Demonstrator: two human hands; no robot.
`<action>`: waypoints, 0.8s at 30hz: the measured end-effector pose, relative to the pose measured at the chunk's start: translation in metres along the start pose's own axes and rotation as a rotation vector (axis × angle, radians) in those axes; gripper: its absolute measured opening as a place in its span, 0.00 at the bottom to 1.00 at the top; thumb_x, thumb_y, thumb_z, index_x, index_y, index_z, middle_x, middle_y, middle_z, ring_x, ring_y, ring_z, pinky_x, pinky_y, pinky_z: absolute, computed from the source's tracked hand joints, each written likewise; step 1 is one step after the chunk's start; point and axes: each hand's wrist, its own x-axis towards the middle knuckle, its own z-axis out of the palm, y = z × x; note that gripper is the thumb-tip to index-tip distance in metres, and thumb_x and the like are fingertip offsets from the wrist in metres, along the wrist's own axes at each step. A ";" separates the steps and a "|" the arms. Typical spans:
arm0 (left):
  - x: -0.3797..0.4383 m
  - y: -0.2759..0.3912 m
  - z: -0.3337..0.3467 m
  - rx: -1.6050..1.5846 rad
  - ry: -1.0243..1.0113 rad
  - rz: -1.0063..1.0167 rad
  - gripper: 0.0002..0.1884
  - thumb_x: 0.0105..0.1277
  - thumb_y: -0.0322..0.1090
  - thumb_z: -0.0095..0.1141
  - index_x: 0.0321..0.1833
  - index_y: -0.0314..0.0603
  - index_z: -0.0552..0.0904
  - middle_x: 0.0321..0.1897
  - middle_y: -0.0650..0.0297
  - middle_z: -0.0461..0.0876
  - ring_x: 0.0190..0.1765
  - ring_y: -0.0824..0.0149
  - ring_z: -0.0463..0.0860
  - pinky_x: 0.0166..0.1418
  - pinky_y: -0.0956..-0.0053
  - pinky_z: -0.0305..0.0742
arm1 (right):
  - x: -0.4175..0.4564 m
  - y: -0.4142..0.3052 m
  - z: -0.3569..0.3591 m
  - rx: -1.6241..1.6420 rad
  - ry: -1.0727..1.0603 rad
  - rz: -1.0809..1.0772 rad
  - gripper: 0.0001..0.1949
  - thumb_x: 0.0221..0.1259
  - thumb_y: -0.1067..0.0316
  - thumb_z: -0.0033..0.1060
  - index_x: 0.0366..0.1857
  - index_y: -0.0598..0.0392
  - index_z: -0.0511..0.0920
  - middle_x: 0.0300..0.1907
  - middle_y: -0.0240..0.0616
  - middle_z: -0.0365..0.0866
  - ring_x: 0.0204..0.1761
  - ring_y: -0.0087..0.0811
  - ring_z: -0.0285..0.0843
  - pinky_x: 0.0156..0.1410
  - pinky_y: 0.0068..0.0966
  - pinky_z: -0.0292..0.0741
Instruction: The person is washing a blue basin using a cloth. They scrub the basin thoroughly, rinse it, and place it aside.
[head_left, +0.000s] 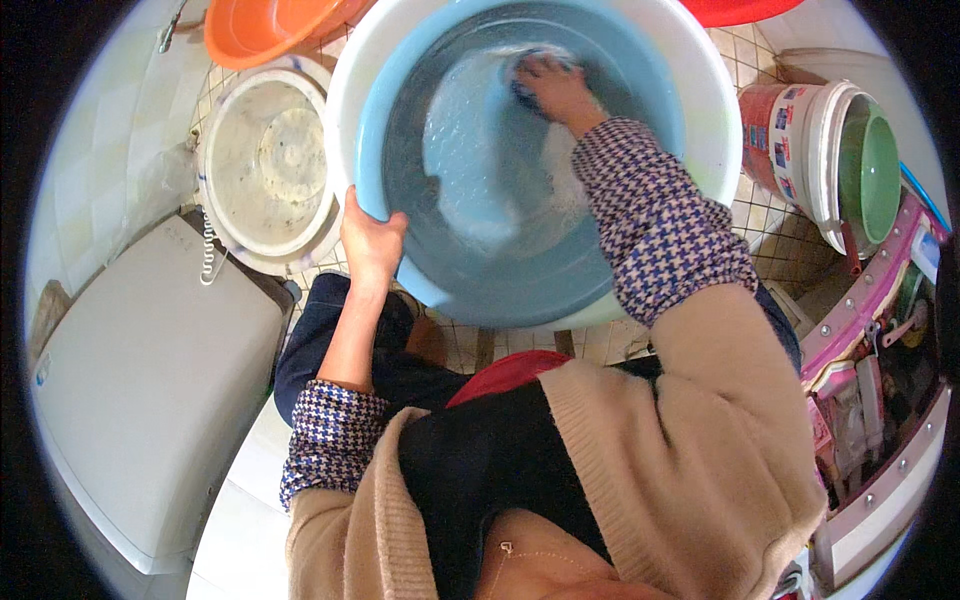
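Observation:
A blue plastic basin (371, 142) with water in it rests in a larger white basin (716, 112) in front of me. My left hand (373, 236) grips the blue basin's near left rim, thumb on the inner side. Inside the basin, towards its far right, my right hand (553, 86) presses on a dark, wet item, perhaps a cloth, partly hidden under the fingers and blurred. Both forearms wear houndstooth sleeve covers.
An off-white basin (266, 161) stands at left, an orange basin (259, 26) beyond it. A grey appliance lid (157, 375) lies lower left. At right are a bucket (787, 142) holding a green bowl (879, 176), and a pink-edged container (844, 315) of small items. A red basin (739, 9) shows at top.

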 end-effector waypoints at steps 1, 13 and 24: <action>0.000 0.001 0.000 -0.004 -0.006 -0.025 0.22 0.47 0.26 0.55 0.49 0.30 0.71 0.35 0.44 0.80 0.41 0.49 0.81 0.47 0.65 0.74 | -0.016 0.013 0.005 -0.018 -0.069 0.010 0.18 0.63 0.65 0.40 0.57 0.37 0.68 0.65 0.29 0.59 0.67 0.38 0.55 0.59 0.61 0.59; -0.019 -0.030 0.001 0.406 -0.220 0.177 0.49 0.52 0.26 0.58 0.72 0.61 0.41 0.50 0.36 0.66 0.43 0.41 0.78 0.47 0.55 0.75 | -0.194 -0.128 0.001 0.503 -0.689 0.298 0.22 0.56 0.63 0.46 0.57 0.56 0.67 0.58 0.52 0.67 0.60 0.53 0.64 0.61 0.48 0.64; -0.016 -0.096 0.003 0.148 -0.284 0.282 0.42 0.51 0.30 0.59 0.69 0.55 0.54 0.44 0.36 0.74 0.44 0.39 0.77 0.51 0.56 0.73 | -0.193 -0.207 -0.075 0.979 -0.482 0.284 0.34 0.46 0.52 0.65 0.57 0.58 0.67 0.52 0.50 0.73 0.54 0.40 0.71 0.59 0.32 0.66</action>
